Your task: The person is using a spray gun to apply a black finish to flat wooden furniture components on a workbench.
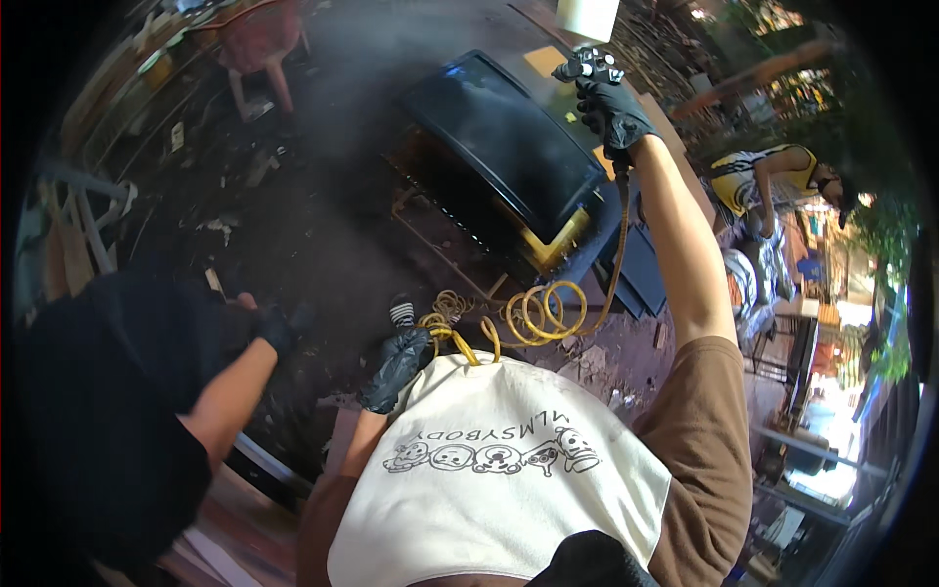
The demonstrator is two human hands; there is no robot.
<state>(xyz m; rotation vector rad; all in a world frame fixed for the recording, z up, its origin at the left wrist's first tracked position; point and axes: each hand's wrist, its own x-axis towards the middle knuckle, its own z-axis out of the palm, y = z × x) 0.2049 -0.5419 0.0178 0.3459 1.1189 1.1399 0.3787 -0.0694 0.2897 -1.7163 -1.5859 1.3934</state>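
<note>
The right hand (614, 112), in a black glove, is stretched far forward with the arm nearly straight, its grip wrapped tight round a small black spray gun (588, 67) held up at the far end of the reach. Just below and to the left of that grip lies the thing being worked on, a large glossy black curved panel (504, 137), tilted on a stand with a yellow edge showing at its low corner. A coiled yellow air hose (543, 311) runs down from the wrist along the forearm and loops on the ground near the body.

The left hand (396, 367), also black-gloved, hangs low by the white apron (499, 479), its grip closed loosely on the near coils of that hose.

To spray well here, I judge the gun should stay square to the panel and at a steady gap, moving in even, overlapping passes. The left grip should feed slack so the hose does not drag across wet paint.

A second person's arm in a black sleeve (108, 391) reaches in at the left, well apart from both grips.
</note>
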